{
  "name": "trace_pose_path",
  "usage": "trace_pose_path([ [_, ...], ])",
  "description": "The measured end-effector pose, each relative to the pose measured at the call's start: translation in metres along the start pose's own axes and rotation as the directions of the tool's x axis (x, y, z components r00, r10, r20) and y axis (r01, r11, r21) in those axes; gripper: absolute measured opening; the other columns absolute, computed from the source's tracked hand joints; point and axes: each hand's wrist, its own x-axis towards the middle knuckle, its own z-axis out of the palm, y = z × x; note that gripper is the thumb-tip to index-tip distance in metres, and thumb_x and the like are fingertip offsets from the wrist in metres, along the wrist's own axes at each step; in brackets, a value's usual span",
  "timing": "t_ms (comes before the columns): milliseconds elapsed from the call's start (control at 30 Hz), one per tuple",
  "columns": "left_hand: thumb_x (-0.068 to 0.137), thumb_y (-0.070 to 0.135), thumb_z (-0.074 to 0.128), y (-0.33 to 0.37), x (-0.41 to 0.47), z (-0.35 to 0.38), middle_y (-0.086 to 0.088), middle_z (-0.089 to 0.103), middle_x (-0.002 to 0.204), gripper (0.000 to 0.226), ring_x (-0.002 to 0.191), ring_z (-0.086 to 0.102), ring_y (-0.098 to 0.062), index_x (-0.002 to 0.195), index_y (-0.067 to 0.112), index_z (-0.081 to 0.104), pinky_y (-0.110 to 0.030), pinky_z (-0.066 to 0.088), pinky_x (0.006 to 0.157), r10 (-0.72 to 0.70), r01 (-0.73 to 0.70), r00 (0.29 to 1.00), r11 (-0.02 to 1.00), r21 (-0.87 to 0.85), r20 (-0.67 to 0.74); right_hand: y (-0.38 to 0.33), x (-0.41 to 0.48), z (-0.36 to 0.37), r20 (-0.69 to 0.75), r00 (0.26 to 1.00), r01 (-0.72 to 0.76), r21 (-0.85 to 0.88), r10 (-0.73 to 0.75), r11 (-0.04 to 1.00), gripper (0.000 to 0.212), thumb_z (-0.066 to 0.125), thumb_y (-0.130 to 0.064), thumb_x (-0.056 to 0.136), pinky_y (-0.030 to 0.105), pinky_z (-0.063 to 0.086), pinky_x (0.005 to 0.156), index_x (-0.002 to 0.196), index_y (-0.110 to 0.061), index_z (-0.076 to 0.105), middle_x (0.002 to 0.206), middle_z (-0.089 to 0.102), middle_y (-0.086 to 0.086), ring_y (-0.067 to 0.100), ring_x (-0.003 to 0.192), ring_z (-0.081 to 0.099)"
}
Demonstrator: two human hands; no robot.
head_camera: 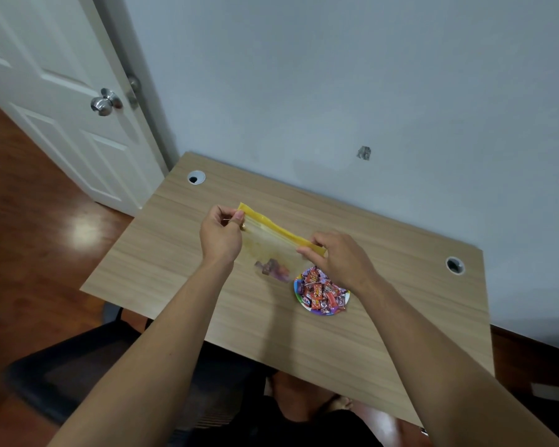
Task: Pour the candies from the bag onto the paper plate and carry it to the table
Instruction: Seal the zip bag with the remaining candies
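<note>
**Head view: bag strip held at both ends, plate under the right**

I see the left hand (220, 235) and right hand (339, 258) each pinching an end of the bag (271, 245), its long axis running left to right. A few candies (271, 269) remain inside. The plate (299, 296) sits on the counter (384, 317) nearer my right grip.

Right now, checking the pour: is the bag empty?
No. The bag holds a few candies at its bottom; most fill the plate.

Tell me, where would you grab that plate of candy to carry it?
Probably by the rim of the paper plate, fingers slid beneath from its near side. The candies heap its middle, and thin paper may sag, so supporting it underneath looks safest.
</note>
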Motion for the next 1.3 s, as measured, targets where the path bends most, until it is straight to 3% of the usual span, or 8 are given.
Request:
trace_pose_path([
  [200,0.097,0.013,0.072,-0.020,-0.003,-0.010,0.002,0.070,0.077,0.020,0.069,0.063,-0.012,0.080,0.021,0.067,-0.031,0.052,0.074,-0.050,0.049,0.998,0.999,0.011,0.029,0.004,-0.007,0.008,0.063,0.997,0.034,-0.005,-0.033,0.999,0.060,0.050,-0.076,0.096,0.045,0.053,0.063,0.069,-0.022,0.056,0.066,0.066,-0.006,0.018,0.068,0.059],
  [333,0.097,0.011,0.072,-0.037,-0.005,-0.023,-0.005,0.070,0.079,0.021,0.071,0.064,-0.018,0.079,0.020,0.067,-0.037,0.055,0.077,-0.102,0.100,0.993,0.995,0.027,0.057,0.000,-0.013,0.018,0.117,0.992,0.060,-0.044,-0.054,0.997,0.056,0.052,-0.070,0.098,0.042,0.044,0.060,0.063,-0.027,0.041,0.060,0.047,-0.007,0.023,0.064,0.048],
  [633,0.101,0.013,0.069,-0.081,-0.006,-0.074,-0.003,0.071,0.080,0.015,0.071,0.071,-0.018,0.087,0.016,0.066,-0.029,0.051,0.064,-0.284,0.247,0.935,0.951,0.185,0.211,-0.007,-0.038,0.082,0.240,0.970,0.050,-0.089,-0.027,0.995,0.096,0.007,-0.091,0.088,0.047,0.053,0.072,0.084,-0.017,0.066,0.083,0.068,0.013,0.034,0.084,0.065],
  [733,0.100,0.011,0.068,-0.091,-0.002,-0.088,-0.001,0.073,0.082,0.012,0.075,0.074,-0.017,0.090,0.017,0.068,-0.029,0.048,0.067,-0.321,0.239,0.905,0.927,0.290,0.280,-0.011,-0.053,0.095,0.254,0.966,0.062,-0.031,-0.052,0.998,0.078,0.022,-0.079,0.096,0.046,0.052,0.070,0.092,-0.014,0.066,0.088,0.068,0.011,0.032,0.088,0.063],
  [933,0.100,0.007,0.069,-0.099,0.002,-0.098,-0.008,0.075,0.088,0.016,0.082,0.069,-0.018,0.087,0.016,0.073,-0.004,0.048,0.056,-0.292,0.206,0.923,0.925,0.320,0.252,-0.010,-0.066,0.118,0.314,0.948,-0.067,0.059,0.045,0.996,0.032,0.045,-0.046,0.109,0.051,0.052,0.079,0.105,-0.017,0.058,0.103,0.064,0.004,0.029,0.093,0.062],
  [1100,0.100,0.012,0.071,-0.104,0.011,-0.091,-0.006,0.074,0.087,0.007,0.086,0.070,-0.023,0.099,0.008,0.076,-0.010,0.052,0.064,-0.266,0.192,0.930,0.941,0.279,0.255,0.000,-0.054,0.114,0.242,0.959,-0.191,0.163,0.148,0.968,0.019,0.060,-0.031,0.105,0.041,0.044,0.069,0.094,-0.016,0.064,0.082,0.054,-0.009,0.022,0.077,0.054],
  [1233,0.099,0.032,0.073,-0.100,0.016,-0.090,0.001,0.076,0.089,0.010,0.089,0.072,-0.015,0.100,0.022,0.075,-0.036,0.052,0.085,-0.255,0.159,0.905,0.945,0.285,0.340,0.007,-0.047,0.108,0.247,0.955,-0.215,0.203,0.163,0.955,0.014,0.062,-0.035,0.099,0.045,0.054,0.069,0.090,-0.023,0.063,0.071,0.055,-0.012,0.022,0.072,0.057],
  [1300,0.096,0.032,0.077,-0.096,0.020,-0.091,-0.002,0.071,0.090,0.017,0.088,0.068,-0.015,0.111,0.025,0.074,-0.035,0.050,0.084,-0.259,0.143,0.872,0.946,0.289,0.416,0.009,-0.044,0.105,0.255,0.955,-0.216,0.246,0.152,0.945,0.014,0.063,-0.034,0.100,0.044,0.053,0.069,0.092,-0.022,0.064,0.070,0.058,-0.011,0.020,0.070,0.056],
])
